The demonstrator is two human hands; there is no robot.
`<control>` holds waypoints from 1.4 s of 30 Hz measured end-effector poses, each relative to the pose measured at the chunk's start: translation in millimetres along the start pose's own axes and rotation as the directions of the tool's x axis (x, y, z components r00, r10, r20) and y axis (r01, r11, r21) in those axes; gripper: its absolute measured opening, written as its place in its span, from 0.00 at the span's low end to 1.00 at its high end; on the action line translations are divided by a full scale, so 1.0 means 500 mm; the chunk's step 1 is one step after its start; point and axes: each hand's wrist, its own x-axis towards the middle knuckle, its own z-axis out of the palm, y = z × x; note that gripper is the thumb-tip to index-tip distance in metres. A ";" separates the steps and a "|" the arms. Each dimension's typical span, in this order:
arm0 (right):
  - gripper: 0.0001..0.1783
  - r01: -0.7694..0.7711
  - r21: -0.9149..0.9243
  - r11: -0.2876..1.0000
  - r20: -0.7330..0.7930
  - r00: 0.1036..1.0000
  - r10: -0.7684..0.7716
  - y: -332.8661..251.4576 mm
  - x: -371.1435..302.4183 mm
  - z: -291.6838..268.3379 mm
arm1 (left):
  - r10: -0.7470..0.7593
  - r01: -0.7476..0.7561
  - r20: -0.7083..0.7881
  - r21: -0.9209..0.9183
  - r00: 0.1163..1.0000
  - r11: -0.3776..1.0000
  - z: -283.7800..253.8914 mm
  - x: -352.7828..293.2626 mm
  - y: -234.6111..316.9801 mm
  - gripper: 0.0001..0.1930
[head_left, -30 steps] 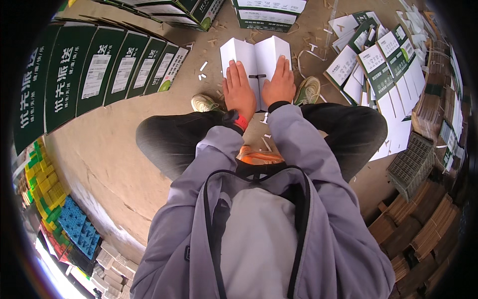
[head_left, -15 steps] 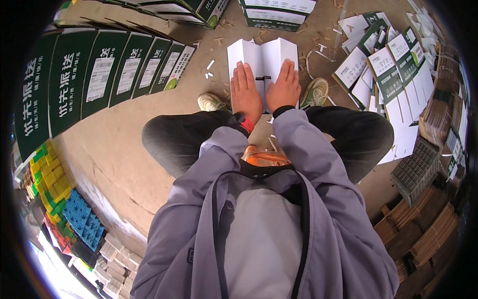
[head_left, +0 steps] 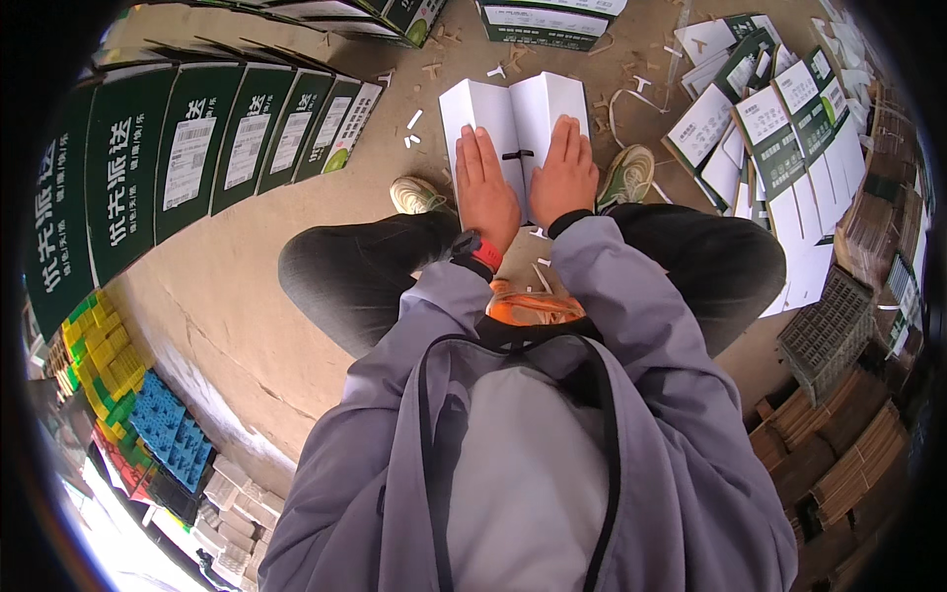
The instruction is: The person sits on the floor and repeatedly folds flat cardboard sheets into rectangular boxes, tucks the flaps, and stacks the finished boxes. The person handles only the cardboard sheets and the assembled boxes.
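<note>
Between my knees lies a white folded cardboard sheet [head_left: 480,104], creased down the middle with a dark slot or strip across its centre. My left hand [head_left: 488,192] rests flat on its left half, fingers stretched out and pointing away from me. On the right half, my right hand [head_left: 562,176] lies open in the same way, its fingers straight. Neither hand grips anything. What lies under the cardboard is hidden by it and my palms.
A row of green printed cartons [head_left: 187,138] stands at the left. Flattened printed cardboard [head_left: 774,138] lies in a loose pile at the right, near a grey plastic crate [head_left: 827,326]. Small cardboard scraps [head_left: 432,71] litter the floor. An orange object [head_left: 533,309] sits between my legs.
My hands stay flat on the cardboard, with the right fingers drawn slightly closer together. The cardboard sits a little further left in view, and the whole view has shifted slightly.
</note>
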 end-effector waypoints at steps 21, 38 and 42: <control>0.42 0.395 -0.022 0.919 -0.001 0.919 -0.395 0.131 -0.003 0.097 | 0.077 -0.045 0.106 -0.273 0.991 0.961 0.159 -0.018 -0.040 0.43; 0.33 -0.179 0.950 -0.257 0.243 0.939 0.245 0.212 -0.023 -0.029 | -0.341 0.338 0.353 -0.935 0.871 -0.106 -0.154 -0.067 -0.201 0.41; 0.32 -0.310 0.917 -0.250 0.369 0.899 0.236 0.371 -0.083 0.155 | -0.241 0.526 0.530 -0.846 0.813 -0.086 -0.074 -0.020 -0.166 0.43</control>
